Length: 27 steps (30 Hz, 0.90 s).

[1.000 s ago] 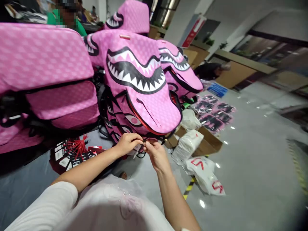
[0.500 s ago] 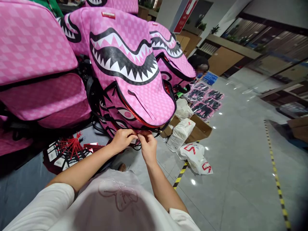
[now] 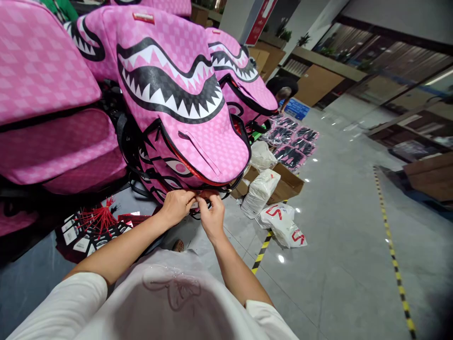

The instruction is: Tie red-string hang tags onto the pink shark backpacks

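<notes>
Staying together, the left hand (image 3: 180, 206) and right hand (image 3: 211, 213) pinch some hidden piece at the pink backpack's (image 3: 177, 101) lower edge. Little changes; this step seems unfinished.

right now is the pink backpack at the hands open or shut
Open: the pink backpack shows red lining beneath its black-edged flap.

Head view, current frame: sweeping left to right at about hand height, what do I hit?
Red-stringed tags → left hand → right hand → white bag with red marks → far-right yellow-and-black floor line.
</notes>
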Each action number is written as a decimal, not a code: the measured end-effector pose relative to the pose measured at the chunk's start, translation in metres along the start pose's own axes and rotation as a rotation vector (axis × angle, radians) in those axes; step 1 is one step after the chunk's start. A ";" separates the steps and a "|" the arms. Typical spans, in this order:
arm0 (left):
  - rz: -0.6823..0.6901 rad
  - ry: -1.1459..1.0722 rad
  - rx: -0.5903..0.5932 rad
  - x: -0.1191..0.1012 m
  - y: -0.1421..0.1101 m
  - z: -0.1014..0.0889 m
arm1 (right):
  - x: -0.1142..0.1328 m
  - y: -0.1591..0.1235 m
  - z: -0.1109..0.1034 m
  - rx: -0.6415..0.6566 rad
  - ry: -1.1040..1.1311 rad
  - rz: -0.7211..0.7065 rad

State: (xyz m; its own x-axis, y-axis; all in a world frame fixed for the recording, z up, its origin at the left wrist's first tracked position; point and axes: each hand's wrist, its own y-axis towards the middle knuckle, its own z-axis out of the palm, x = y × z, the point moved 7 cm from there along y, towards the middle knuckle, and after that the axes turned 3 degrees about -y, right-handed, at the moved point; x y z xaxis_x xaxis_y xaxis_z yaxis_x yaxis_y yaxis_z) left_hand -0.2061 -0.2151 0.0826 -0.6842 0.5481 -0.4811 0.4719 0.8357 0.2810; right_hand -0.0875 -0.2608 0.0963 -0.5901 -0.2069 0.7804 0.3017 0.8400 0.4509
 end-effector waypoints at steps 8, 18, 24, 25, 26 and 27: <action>-0.039 -0.172 -0.049 0.000 0.002 -0.006 | -0.002 0.002 0.002 -0.033 -0.022 0.013; -0.054 -0.256 -0.118 0.007 0.004 -0.010 | -0.001 0.006 0.001 -0.022 -0.023 0.031; -0.044 -0.124 -0.125 0.008 0.006 -0.005 | 0.004 0.008 -0.001 -0.063 0.006 0.044; -0.068 -0.115 -0.128 0.009 0.006 -0.005 | 0.004 0.008 -0.001 -0.067 0.012 0.052; -0.080 -0.131 -0.124 0.008 0.006 -0.005 | 0.003 0.009 -0.002 -0.073 0.014 0.060; -0.072 -0.172 -0.113 0.007 0.007 -0.005 | 0.003 0.009 -0.002 -0.079 0.011 0.065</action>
State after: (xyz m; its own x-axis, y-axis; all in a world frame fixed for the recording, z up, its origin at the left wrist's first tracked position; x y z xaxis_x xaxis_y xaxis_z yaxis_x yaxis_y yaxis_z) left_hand -0.2104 -0.2058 0.0858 -0.6043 0.4807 -0.6354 0.3529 0.8765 0.3276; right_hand -0.0849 -0.2552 0.1039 -0.5595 -0.1589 0.8134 0.3976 0.8097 0.4316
